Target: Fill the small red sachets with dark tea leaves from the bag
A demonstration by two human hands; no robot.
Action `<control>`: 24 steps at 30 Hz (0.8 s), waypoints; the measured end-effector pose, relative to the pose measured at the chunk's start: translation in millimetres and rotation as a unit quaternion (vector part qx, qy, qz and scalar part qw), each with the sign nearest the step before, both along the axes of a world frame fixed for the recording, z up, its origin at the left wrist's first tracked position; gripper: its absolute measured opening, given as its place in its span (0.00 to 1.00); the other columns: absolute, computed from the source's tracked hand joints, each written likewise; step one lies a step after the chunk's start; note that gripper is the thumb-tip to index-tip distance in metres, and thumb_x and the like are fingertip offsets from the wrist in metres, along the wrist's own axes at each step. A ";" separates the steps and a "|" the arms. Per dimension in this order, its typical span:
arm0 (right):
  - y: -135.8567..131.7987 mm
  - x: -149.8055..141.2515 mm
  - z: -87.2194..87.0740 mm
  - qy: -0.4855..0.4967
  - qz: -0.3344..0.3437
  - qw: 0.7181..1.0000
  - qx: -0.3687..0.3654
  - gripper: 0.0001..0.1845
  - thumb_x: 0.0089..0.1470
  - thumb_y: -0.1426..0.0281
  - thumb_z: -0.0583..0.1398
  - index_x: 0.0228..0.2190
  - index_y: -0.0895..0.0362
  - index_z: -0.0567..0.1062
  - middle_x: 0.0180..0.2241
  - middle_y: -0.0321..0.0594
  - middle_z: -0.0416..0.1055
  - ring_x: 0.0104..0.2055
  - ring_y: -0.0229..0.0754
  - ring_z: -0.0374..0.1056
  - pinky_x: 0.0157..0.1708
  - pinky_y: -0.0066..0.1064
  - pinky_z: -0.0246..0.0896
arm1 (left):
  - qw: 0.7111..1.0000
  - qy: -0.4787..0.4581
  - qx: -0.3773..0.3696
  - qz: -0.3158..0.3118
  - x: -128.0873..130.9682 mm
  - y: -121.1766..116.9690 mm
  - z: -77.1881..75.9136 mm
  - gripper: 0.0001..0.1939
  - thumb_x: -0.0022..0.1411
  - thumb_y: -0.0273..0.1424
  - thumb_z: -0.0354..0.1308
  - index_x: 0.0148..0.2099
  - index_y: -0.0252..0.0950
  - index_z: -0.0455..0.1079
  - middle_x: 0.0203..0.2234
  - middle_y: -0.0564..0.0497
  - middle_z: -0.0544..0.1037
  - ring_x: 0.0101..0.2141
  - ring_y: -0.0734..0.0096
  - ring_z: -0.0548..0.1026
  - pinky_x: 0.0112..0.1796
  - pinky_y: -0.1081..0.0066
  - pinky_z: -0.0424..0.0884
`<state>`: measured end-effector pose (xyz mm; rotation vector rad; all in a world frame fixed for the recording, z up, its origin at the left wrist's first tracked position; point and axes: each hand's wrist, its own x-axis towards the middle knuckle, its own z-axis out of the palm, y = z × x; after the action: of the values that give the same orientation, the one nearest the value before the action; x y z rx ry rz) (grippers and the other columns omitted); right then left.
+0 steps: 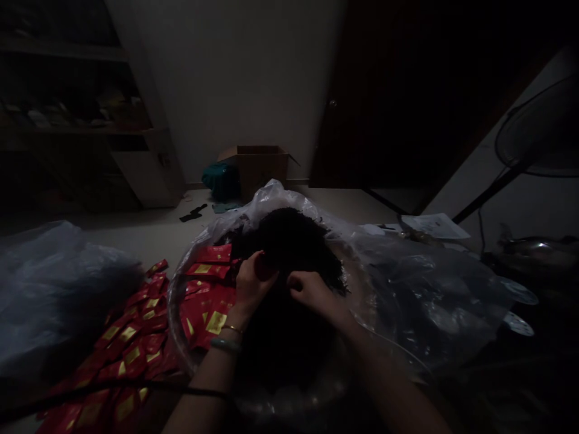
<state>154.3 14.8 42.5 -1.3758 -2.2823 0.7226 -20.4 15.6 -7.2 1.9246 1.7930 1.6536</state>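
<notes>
A heap of dark, loose, leaf-like material (294, 232) fills much of a round tub lined with clear plastic (174, 301). My left hand (250, 286) is over the heap, its thumb and fingers closed around a dark red packet (263, 266) that is hard to see in the gloom. Just right of it, my right hand (312, 292) has its fingers curled together above the dark material; what they pinch, if anything, is hidden. Red packets with gold labels (210, 301) lie inside the tub, left of my left hand.
More red packets (136, 349) are piled on the floor at left, beside a large plastic bag (58, 289). Clear plastic sheeting (425, 283) spreads to the right. An open cardboard box (262, 172) stands by the wall. A fan (538, 132) is at the right.
</notes>
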 end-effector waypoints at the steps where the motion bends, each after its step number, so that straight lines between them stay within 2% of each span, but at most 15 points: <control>1: 2.0 4.3 4.3 0.039 -0.018 0.999 0.006 0.10 0.45 0.79 0.57 0.29 0.57 0.75 0.30 0.37 0.76 0.33 0.39 0.71 0.35 0.28 0.63 | 1.000 0.016 0.002 -0.007 0.1 0.5 -1.0 0.27 0.48 0.33 0.66 0.51 0.38 0.64 0.41 0.47 0.76 0.42 0.61 0.74 0.44 0.62 0.71; 4: 3.5 13.2 17.1 0.159 -0.066 0.984 0.051 0.06 0.47 0.74 0.59 0.30 0.56 0.76 0.31 0.37 0.76 0.35 0.41 0.72 0.38 0.32 0.66 | 0.998 0.064 0.001 -0.030 1.4 1.1 -3.7 0.27 0.49 0.33 0.65 0.51 0.38 0.64 0.41 0.46 0.76 0.41 0.60 0.74 0.43 0.63 0.71; 6: 0.9 14.1 22.4 0.238 -0.081 0.964 0.082 0.08 0.47 0.71 0.60 0.33 0.56 0.77 0.35 0.38 0.77 0.38 0.43 0.72 0.42 0.35 0.67 | 0.995 0.088 -0.007 -0.040 3.7 0.3 -5.2 0.28 0.48 0.32 0.66 0.52 0.38 0.64 0.41 0.46 0.76 0.40 0.61 0.74 0.42 0.63 0.71; 10: -5.4 4.7 20.1 0.317 -0.048 0.945 0.071 0.15 0.46 0.72 0.61 0.39 0.55 0.76 0.42 0.41 0.75 0.43 0.43 0.71 0.46 0.36 0.67 | 0.992 0.111 -0.009 -0.060 8.5 -1.7 -8.4 0.30 0.47 0.30 0.66 0.53 0.37 0.63 0.41 0.46 0.76 0.39 0.62 0.73 0.40 0.65 0.71; 14: -4.0 -5.6 8.9 0.344 0.000 0.938 0.043 0.16 0.47 0.76 0.59 0.40 0.54 0.77 0.43 0.41 0.74 0.44 0.41 0.71 0.45 0.34 0.70 | 0.993 0.101 -0.008 -0.064 9.6 -0.5 -11.6 0.32 0.47 0.31 0.66 0.55 0.36 0.62 0.42 0.44 0.76 0.40 0.61 0.74 0.41 0.64 0.72; 18: -1.6 -3.4 8.5 0.371 0.002 0.927 0.065 0.15 0.48 0.77 0.58 0.39 0.54 0.77 0.44 0.40 0.72 0.45 0.40 0.70 0.44 0.32 0.70 | 0.996 0.061 -0.031 -0.057 8.0 1.1 -10.0 0.35 0.47 0.34 0.66 0.57 0.37 0.60 0.43 0.44 0.75 0.41 0.60 0.74 0.42 0.63 0.71; 21: -3.6 3.8 18.0 0.323 0.004 0.944 0.073 0.13 0.49 0.76 0.59 0.38 0.54 0.76 0.41 0.40 0.72 0.41 0.40 0.71 0.40 0.31 0.71 | 0.998 -0.002 -0.052 -0.025 6.7 0.4 -5.5 0.38 0.47 0.37 0.66 0.59 0.37 0.57 0.43 0.44 0.75 0.42 0.60 0.75 0.41 0.64 0.71; 24: -7.6 6.9 25.3 0.234 0.023 0.966 0.108 0.12 0.49 0.74 0.62 0.39 0.55 0.76 0.40 0.41 0.73 0.42 0.42 0.71 0.44 0.35 0.67 | 0.998 -0.032 -0.061 -0.010 7.5 -1.7 -3.3 0.42 0.46 0.39 0.66 0.60 0.35 0.54 0.45 0.42 0.74 0.44 0.57 0.74 0.42 0.63 0.70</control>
<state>161.2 7.2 67.7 -0.9357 -1.9532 0.7008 -12.9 13.9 -10.4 1.8127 1.8007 1.5432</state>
